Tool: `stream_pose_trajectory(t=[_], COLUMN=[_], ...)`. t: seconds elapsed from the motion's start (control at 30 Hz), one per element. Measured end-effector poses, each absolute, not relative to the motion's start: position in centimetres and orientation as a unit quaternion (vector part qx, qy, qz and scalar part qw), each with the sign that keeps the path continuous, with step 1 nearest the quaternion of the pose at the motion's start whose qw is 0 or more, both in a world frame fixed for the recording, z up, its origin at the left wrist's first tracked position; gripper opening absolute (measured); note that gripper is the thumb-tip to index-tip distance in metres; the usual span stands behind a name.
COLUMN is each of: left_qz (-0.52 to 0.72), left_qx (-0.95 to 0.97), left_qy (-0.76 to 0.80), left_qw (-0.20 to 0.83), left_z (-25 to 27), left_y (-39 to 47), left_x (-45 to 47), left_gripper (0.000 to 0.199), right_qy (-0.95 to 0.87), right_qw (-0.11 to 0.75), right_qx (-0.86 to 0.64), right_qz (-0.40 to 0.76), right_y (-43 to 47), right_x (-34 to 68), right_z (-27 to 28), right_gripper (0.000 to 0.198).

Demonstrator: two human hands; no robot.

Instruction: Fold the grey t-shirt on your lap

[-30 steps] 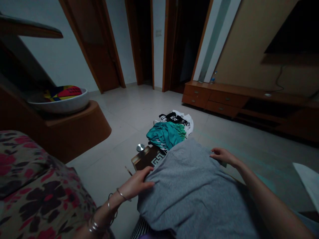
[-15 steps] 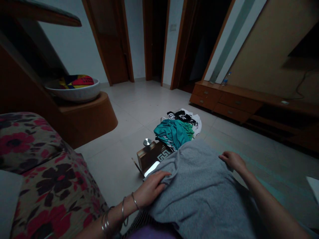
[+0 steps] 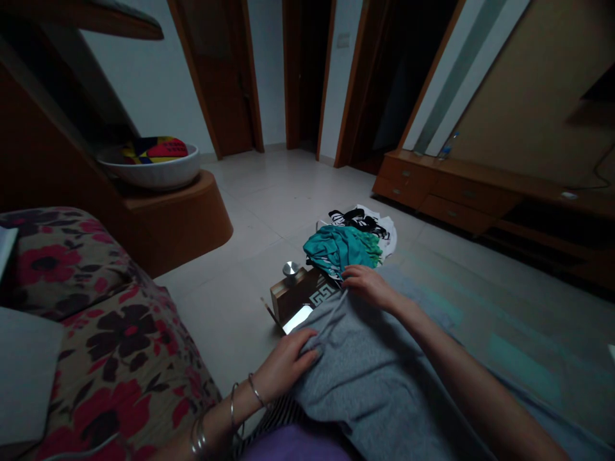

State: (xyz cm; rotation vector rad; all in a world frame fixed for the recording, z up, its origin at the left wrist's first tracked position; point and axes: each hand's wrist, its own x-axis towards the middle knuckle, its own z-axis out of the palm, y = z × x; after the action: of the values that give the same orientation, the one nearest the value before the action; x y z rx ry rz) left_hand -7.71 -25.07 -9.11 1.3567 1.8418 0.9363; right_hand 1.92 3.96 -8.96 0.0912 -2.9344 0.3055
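Grey cloth lies spread over the person's lap and the low table. Left hand pinches its near edge, fingers curled together on the fabric. Right hand rests flat at its far edge beside a teal garment, fingers slightly apart. No writing is readable.
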Motion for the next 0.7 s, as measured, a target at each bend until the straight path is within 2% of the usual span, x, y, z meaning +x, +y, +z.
stream_pose_trajectory(t=[0.1,0.27,0.5,0.6,0.7], left_qz=[0.369,0.382,0.274,0.25,0.238], left_qx=[0.526,0.473,0.475,0.492,0.497], left_qy=[0.682,0.721,0.821,0.813,0.8], left_qw=[0.349,0.332,0.161,0.188,0.239], left_z=[-9.6,-10.5,-11.9,-12.4,-12.0], left_y=[-25.7,-25.8,-26.1,-26.0,-25.4], left_x=[-6.1,-6.4,-10.4,-10.9,-11.4], left_gripper=[0.031,0.027,0.024,0.022,0.012], right_qy=[-0.992,-0.993,-0.988,-0.985,-0.98], right_qw=[0.036,-0.048,-0.137,-0.159,-0.163], right_qx=[0.043,0.002,-0.038,-0.047,-0.072], right_qz=[0.117,0.111,0.064,0.056,0.085], right_y=[4.8,5.8,5.2,5.0,5.1], right_x=[1.3,-0.1,-1.7,-1.5,-1.1], right_z=[-8.8,-8.3,-8.7,-8.8,-8.5], right_gripper=[0.021,0.021,0.027,0.029,0.023])
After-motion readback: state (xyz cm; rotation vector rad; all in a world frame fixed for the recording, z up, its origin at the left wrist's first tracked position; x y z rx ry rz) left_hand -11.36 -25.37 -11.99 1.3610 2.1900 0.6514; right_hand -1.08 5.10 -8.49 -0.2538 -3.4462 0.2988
